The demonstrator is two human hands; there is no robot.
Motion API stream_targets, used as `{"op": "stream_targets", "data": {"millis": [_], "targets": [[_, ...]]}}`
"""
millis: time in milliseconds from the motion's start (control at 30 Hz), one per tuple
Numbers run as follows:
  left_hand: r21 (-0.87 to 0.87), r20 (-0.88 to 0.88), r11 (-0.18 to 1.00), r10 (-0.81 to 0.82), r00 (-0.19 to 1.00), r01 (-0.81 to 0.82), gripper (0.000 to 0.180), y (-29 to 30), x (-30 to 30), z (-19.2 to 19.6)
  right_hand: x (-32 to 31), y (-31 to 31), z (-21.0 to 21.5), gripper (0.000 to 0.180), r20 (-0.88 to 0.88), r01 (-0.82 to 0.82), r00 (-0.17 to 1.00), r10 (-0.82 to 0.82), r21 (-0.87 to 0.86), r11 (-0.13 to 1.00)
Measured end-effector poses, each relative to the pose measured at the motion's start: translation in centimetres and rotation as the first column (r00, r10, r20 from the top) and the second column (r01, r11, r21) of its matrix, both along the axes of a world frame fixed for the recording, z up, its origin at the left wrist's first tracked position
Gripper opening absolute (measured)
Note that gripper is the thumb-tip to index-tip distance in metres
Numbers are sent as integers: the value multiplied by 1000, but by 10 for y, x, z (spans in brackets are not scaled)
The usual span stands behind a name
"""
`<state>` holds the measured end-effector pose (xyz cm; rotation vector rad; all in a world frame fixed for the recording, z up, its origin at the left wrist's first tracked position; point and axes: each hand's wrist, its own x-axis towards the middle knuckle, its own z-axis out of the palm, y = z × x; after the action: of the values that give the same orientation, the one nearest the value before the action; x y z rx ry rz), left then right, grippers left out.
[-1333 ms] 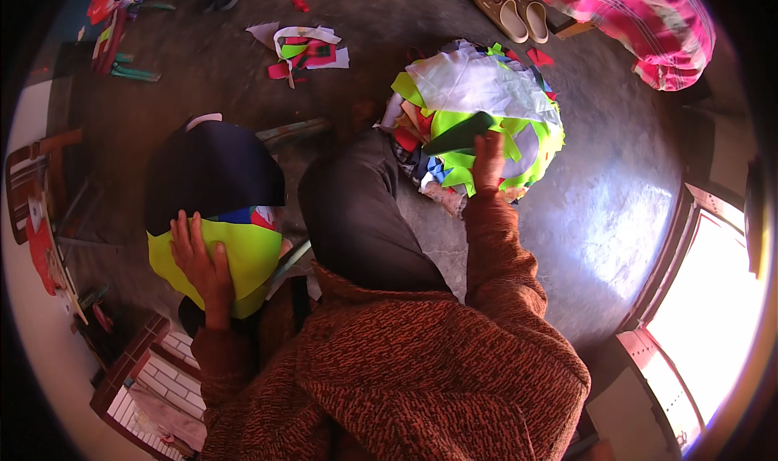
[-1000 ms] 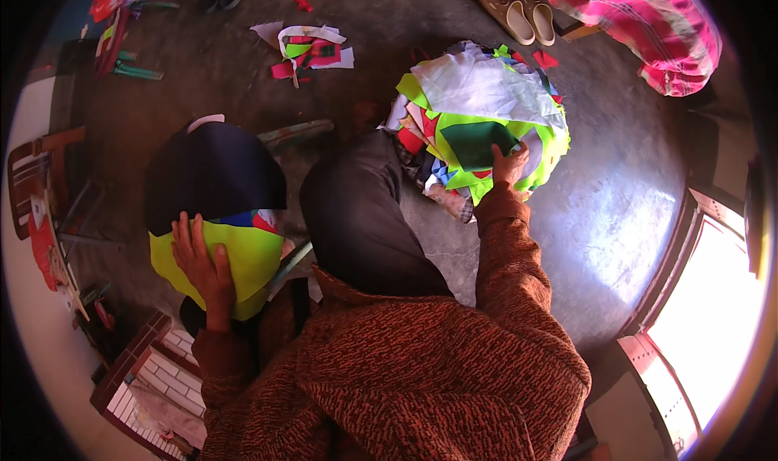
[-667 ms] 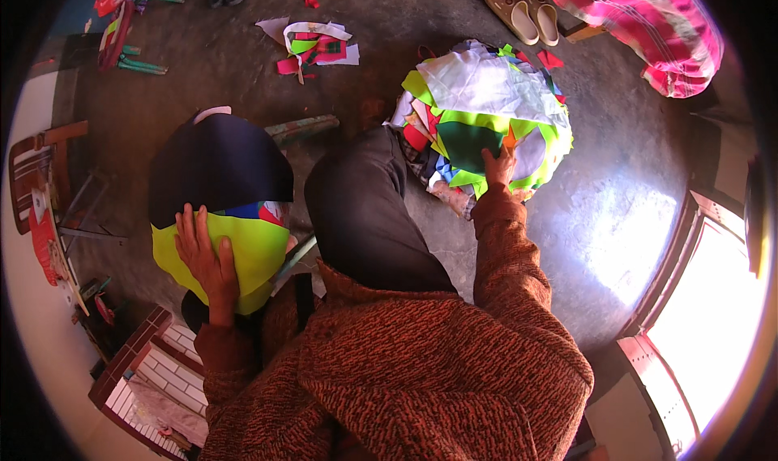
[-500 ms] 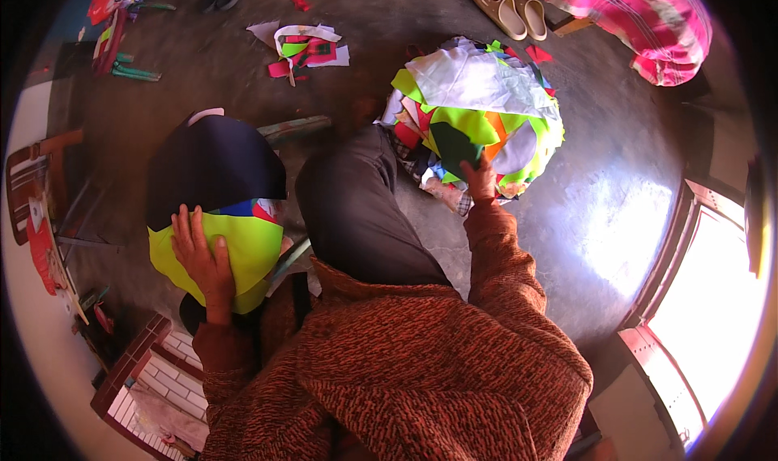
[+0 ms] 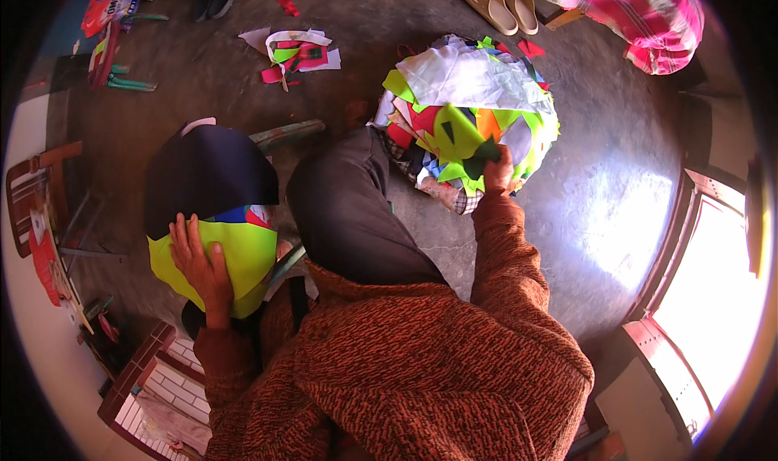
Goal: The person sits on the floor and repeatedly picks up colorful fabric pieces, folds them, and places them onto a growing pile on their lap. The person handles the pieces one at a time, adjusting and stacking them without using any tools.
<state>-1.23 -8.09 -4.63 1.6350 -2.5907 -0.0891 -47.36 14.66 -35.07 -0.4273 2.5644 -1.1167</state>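
My left hand [image 5: 203, 265] lies with its fingers stretched flat on a yellow-green fabric piece [image 5: 247, 254]. Just beyond it, a dark navy fabric piece [image 5: 211, 165] covers the far part of the same stack, and bits of blue, red and white cloth peek out between the two. On the right, the fingers of my right hand [image 5: 499, 169] are closed on a dark green fabric scrap [image 5: 480, 159]. That scrap is crumpled at the near side of a big heap of mixed cloth scraps [image 5: 531, 157]. A shiny white cloth [image 5: 466, 76] drapes the heap's top.
A small pile of cloth offcuts [image 5: 301, 55] lies on the dark floor past my knee. Tan clogs [image 5: 490, 5] rest at the far right beside a pink checked cloth [image 5: 640, 15]. A wooden chair [image 5: 49, 153] stands at left; a bright doorway [image 5: 713, 299] is at right.
My right hand has closed on the dark green scrap and drawn it slightly right and nearer, bunching it and baring the yellow-green cloth beneath. The left hand stays flat in place.
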Motion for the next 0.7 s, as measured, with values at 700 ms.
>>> {"op": "stream_targets", "data": {"millis": [700], "targets": [[1, -45, 1000, -31, 998, 31, 50, 0, -3, 2, -9, 23, -27, 41, -179, 35, 983, 49, 440, 897]]}}
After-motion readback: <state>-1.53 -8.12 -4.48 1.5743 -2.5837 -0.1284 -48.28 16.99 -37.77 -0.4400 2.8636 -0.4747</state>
